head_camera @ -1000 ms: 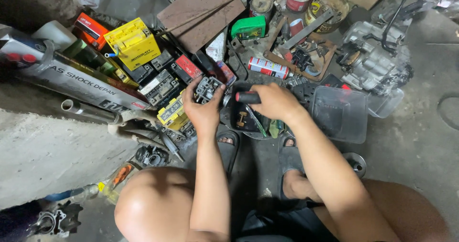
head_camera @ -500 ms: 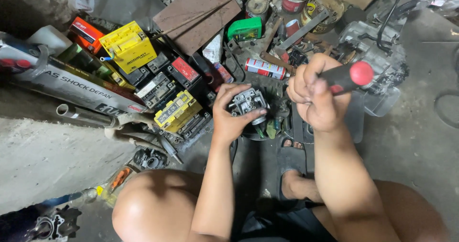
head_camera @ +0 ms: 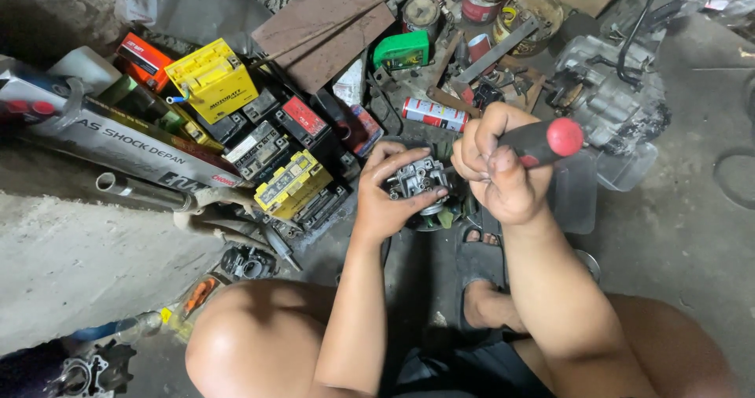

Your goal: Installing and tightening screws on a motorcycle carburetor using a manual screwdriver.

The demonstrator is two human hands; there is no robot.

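Between the hands: small grey metal carburettor (head_camera: 421, 184), held above the concrete floor (head_camera: 692, 233) in front of the person's knees.
Left hand (head_camera: 389, 201): curled around the carburettor from its left and underside, thumb across the near edge, fingers closed on the body.
Right hand (head_camera: 499, 170): fist closed on a screwdriver (head_camera: 543, 141) with black grip and red end cap; cap points right, away from the carburettor. Shaft and tip hidden behind the fingers, so contact with the carburettor cannot be told.
Left of left hand: stack of small batteries, one yellow-topped (head_camera: 289, 184) nearest, a yellow one (head_camera: 212, 79) farther off, black and red ones between.
Beyond the hands: red-and-white spray can (head_camera: 435, 115) lying on its side, green box (head_camera: 402, 50), rusty brown sheet (head_camera: 322, 24).
Right of right hand: clear plastic tub (head_camera: 574, 197) just beside the wrist; grey engine casing (head_camera: 609, 91) past it.
Below the hands: dark sandal (head_camera: 480, 260) on a foot.
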